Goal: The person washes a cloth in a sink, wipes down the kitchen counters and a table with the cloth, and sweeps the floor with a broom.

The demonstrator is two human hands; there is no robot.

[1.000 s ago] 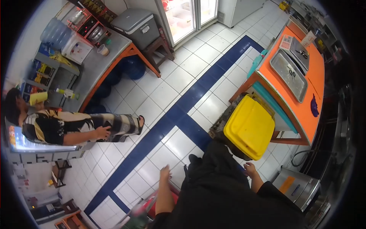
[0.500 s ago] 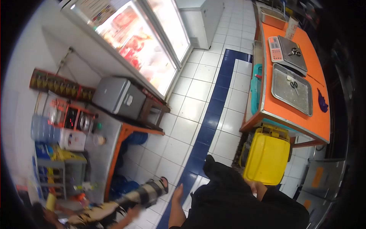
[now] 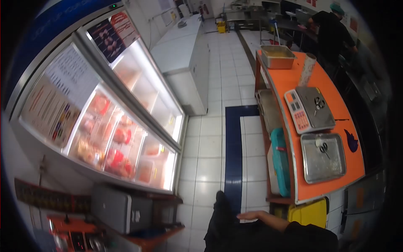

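Note:
My right hand (image 3: 259,216) is low in the head view, in front of my dark clothing. Its fingers point left, stretched out, and nothing shows in them. The yellow bin (image 3: 308,213) is nearest to it, apart from the fingers, partly hidden under the table end. My left hand is out of the picture. On the orange table (image 3: 325,191) lies a metal tray (image 3: 333,166) with scissors (image 3: 324,149) and a small white piece in it. Behind the tray stands a weighing scale (image 3: 310,108) with another pair of scissors (image 3: 319,103) on its plate.
A lit glass-door fridge (image 3: 126,145) with packed food stands left, beyond it a white chest freezer (image 3: 184,80). A grey cool box (image 3: 113,208) sits lower left. A tiled walkway (image 3: 205,147) runs between fridge and table. Another person (image 3: 333,31) in dark clothes works at the back right.
My view has swung up and forward along the walkway. The seated person at lower left and my left hand have left the picture. My right hand has come forward, across my body.

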